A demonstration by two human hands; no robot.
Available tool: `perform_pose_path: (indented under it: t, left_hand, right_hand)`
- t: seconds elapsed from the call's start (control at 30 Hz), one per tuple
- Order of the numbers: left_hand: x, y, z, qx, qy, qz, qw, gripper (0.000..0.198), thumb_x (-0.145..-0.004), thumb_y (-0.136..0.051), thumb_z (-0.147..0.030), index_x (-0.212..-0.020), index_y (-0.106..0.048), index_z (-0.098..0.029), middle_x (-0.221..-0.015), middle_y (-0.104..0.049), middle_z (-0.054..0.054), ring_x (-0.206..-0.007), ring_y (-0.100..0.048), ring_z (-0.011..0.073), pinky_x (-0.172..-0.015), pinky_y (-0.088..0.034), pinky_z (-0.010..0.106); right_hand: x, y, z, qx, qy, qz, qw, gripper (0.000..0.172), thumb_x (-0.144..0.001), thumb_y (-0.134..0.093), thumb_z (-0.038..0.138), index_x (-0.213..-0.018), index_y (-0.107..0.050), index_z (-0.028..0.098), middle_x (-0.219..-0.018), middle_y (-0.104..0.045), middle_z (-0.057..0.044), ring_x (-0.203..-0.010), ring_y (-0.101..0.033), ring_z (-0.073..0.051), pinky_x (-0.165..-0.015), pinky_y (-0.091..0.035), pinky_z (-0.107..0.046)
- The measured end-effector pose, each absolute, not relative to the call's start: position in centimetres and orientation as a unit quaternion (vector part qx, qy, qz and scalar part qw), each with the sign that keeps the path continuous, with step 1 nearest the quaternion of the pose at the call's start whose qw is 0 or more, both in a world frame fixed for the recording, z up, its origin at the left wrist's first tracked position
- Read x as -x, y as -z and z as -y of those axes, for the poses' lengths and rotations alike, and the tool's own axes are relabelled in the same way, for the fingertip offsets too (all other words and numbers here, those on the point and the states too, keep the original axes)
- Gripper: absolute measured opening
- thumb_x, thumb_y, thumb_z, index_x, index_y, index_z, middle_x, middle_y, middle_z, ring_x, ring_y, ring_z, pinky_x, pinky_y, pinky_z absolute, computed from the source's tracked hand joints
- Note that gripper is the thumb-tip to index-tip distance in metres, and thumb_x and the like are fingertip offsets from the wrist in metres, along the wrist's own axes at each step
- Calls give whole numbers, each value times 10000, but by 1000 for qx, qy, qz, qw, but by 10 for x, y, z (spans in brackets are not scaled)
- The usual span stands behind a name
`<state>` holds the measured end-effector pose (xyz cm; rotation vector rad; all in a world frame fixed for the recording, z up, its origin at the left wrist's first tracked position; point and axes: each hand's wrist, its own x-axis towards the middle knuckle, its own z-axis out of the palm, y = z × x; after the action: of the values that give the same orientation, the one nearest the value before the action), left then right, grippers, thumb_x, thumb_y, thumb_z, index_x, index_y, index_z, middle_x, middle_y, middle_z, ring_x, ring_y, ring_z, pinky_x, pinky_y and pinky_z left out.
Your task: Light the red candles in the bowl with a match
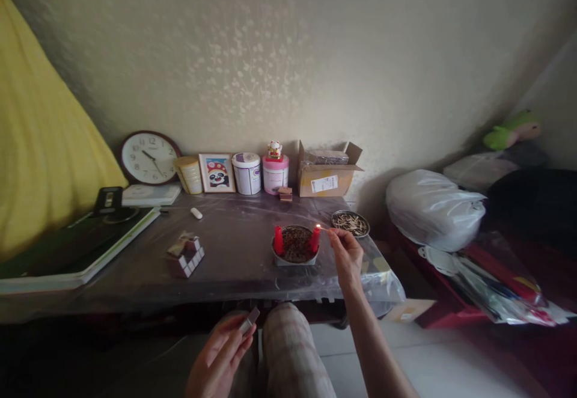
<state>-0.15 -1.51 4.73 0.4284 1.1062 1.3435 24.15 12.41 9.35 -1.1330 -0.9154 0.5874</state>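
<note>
Between the thumb and fingers of my right hand (347, 255) is a thin matchstick (325, 229). A small flame (318, 226) glows at its tip, at the top of the right red candle (314, 239); whether the wick itself burns I cannot tell. A second red candle (278, 240) stands at the left side of the same round dish (295, 262), which holds dark grains. Low in front of the table, over my lap, my left hand (223, 350) is closed around a small matchbox (249, 321).
A round tin of matchsticks (350, 223) stands right of the dish. Small stacked boxes (186, 258) and a white eraser-like piece (196, 213) lie to the left. Along the wall are a clock (150, 157), a framed picture (217, 174), canisters (247, 174) and an open carton (328, 175).
</note>
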Motion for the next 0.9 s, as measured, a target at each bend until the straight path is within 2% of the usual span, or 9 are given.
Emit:
perform_pose_path:
  t: [0.23, 0.67, 0.9]
  left_hand:
    - [3, -44, 16, -196, -588, -472, 627, 415, -564, -842, -438, -862, -763, -161, -956, -771, 115, -963, -683, 274, -903, -516, 348]
    - [0, -50, 16, -181, -589, -476, 628, 421, -506, -868, -446, -816, -766, -179, -887, -786, 93, -908, -696, 248, -863, -525, 323]
    - [2, -45, 15, -180, -591, -477, 626, 425, -491, -874, -444, -812, -767, -186, -875, -788, 92, -896, -705, 270, -861, -542, 368]
  right_hand:
    - [-242, -92, -125, 515, -263, 414, 703, 306, -681, -717, 441, -778, -669, 154, -656, -630, 5, -601, -514, -129, -586, -400, -254]
    - [-244, -94, -124, 511, -259, 419, 704, 311, -685, -716, 442, -783, -673, 151, -651, -621, 7, -601, -509, -127, -579, -401, -250]
    - [-242, -97, -122, 504, -263, 415, 711, 300, -680, -726, 440, -764, -679, 155, -643, -608, 11, -599, -497, -123, -581, -404, -247]
